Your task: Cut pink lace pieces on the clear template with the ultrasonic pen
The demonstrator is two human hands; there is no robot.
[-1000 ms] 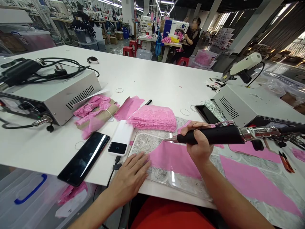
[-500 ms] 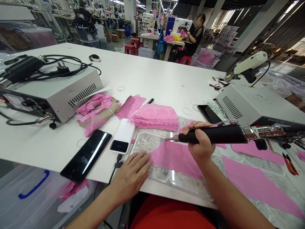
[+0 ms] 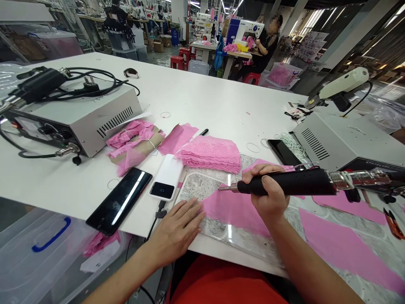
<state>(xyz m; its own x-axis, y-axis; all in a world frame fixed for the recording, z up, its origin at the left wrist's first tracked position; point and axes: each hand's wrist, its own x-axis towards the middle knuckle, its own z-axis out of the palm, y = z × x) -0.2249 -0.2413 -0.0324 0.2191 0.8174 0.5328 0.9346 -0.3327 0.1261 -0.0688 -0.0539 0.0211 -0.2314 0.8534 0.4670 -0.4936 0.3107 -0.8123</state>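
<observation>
My right hand (image 3: 272, 192) is wrapped round a black handheld tool (image 3: 297, 182) with a thin metal tip. The tip points left and is at the upper left edge of a pink fabric piece (image 3: 234, 211), which lies on a clear plate (image 3: 196, 185). My left hand (image 3: 179, 230) lies flat, fingers stretched out, its fingertips at the left edge of that fabric and on the plate. Just behind sits a stack of pink lace pieces (image 3: 210, 155). More pink fabric (image 3: 341, 245) lies at the right, beyond my right forearm.
A white power bank (image 3: 166, 177) and a black phone (image 3: 120, 200) lie left of the plate. Grey metal boxes stand at left (image 3: 95, 114) and right (image 3: 351, 139). Red-handled snips (image 3: 394, 223) lie far right. Behind the table, a person sits at a sewing machine (image 3: 247, 31).
The view has shifted slightly, so the table items appear a little further right. Both hands keep nearly the same pose, and the tool tip remains by the fabric's upper left edge.
</observation>
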